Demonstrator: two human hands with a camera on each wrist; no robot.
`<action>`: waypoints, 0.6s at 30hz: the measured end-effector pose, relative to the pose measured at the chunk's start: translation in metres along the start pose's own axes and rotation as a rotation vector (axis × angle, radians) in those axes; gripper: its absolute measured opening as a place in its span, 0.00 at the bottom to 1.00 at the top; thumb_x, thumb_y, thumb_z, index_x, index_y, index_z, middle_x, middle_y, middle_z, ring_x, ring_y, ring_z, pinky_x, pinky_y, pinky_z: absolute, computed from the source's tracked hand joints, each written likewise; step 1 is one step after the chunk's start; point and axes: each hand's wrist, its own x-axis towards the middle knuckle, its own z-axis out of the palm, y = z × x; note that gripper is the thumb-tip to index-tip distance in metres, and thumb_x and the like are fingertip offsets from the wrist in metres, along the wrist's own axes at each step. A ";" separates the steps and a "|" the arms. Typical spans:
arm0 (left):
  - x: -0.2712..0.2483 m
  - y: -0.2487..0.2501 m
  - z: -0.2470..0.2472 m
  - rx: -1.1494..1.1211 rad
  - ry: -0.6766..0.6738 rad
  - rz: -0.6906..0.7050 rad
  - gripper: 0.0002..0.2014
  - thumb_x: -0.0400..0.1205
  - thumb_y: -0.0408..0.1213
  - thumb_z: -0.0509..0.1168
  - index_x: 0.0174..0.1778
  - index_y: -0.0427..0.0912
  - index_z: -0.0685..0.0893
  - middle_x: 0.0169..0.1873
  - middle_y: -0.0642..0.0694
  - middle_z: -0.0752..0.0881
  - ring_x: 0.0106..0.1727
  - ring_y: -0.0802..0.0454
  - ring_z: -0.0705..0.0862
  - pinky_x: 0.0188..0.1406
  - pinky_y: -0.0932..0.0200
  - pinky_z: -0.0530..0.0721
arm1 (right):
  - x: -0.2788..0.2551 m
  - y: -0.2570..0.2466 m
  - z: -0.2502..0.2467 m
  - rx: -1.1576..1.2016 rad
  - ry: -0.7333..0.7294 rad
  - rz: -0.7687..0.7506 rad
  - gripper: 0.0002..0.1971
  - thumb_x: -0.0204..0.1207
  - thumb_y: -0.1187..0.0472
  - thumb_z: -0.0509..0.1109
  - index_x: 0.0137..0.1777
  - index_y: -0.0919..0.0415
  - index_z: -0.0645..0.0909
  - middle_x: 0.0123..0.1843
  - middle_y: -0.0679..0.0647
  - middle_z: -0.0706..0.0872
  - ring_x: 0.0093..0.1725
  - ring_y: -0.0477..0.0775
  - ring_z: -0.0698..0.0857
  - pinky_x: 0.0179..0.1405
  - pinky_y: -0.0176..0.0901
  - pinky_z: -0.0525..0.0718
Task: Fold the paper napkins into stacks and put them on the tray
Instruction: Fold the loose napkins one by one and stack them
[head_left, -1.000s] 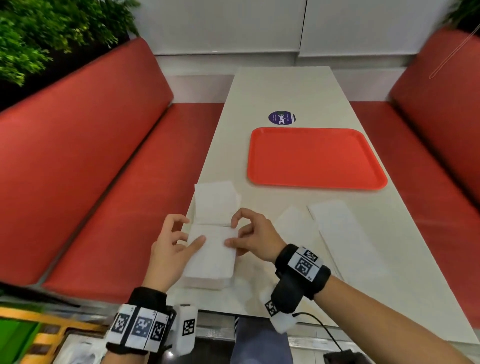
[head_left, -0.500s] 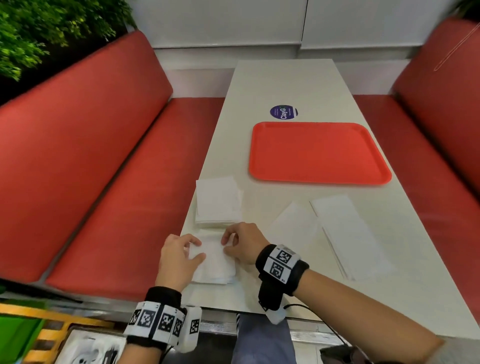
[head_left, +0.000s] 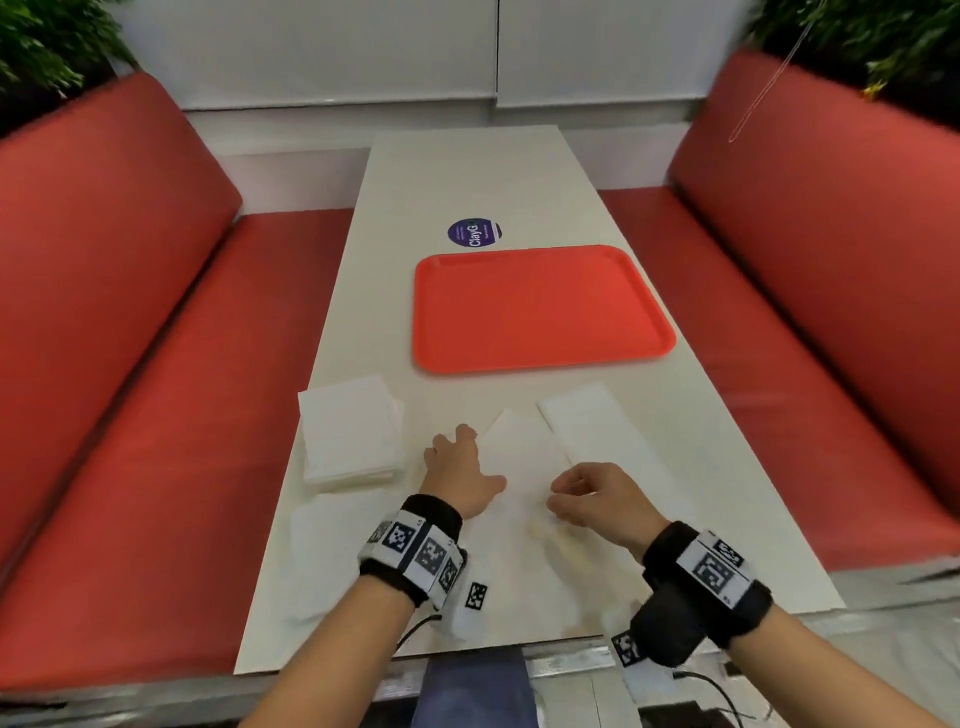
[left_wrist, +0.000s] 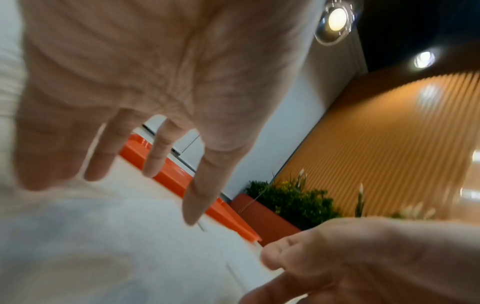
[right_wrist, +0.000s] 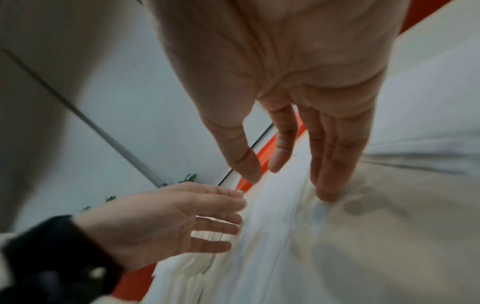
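I am resting my relaxed left hand (head_left: 460, 480) on a napkin (head_left: 524, 457); my right hand (head_left: 597, 496) is hovering loosely curled, fingertips blurred, tray (head_left: 540, 306) bare.

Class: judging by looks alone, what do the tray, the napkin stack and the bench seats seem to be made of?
Tray: probably moulded plastic, smooth orange-red, with a raised rounded rim and soft sheen.
Napkin stack: thin white paper, matte, layered edges showing at its side.
Bench seats: padded red upholstery, likely vinyl or faux leather; smooth with a faint sheen, though blur leaves it open.
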 end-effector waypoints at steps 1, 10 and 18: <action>0.003 0.004 0.003 0.091 -0.007 -0.023 0.35 0.77 0.44 0.72 0.76 0.42 0.62 0.68 0.37 0.67 0.71 0.37 0.67 0.68 0.44 0.75 | -0.003 0.001 -0.001 0.083 -0.020 0.017 0.05 0.73 0.65 0.76 0.47 0.62 0.84 0.45 0.61 0.89 0.42 0.56 0.87 0.51 0.50 0.87; 0.001 0.010 0.029 -0.145 0.030 -0.066 0.36 0.74 0.30 0.74 0.75 0.34 0.62 0.64 0.36 0.79 0.62 0.40 0.82 0.56 0.54 0.83 | 0.001 -0.001 0.016 0.154 -0.006 0.015 0.09 0.70 0.67 0.77 0.49 0.61 0.84 0.48 0.60 0.86 0.39 0.54 0.85 0.41 0.49 0.86; -0.013 0.005 -0.004 -0.639 0.147 0.088 0.21 0.74 0.38 0.77 0.62 0.42 0.83 0.55 0.43 0.90 0.54 0.48 0.89 0.54 0.51 0.89 | 0.009 -0.004 0.000 0.161 -0.024 0.021 0.25 0.72 0.46 0.78 0.60 0.64 0.80 0.50 0.64 0.90 0.43 0.58 0.90 0.47 0.50 0.89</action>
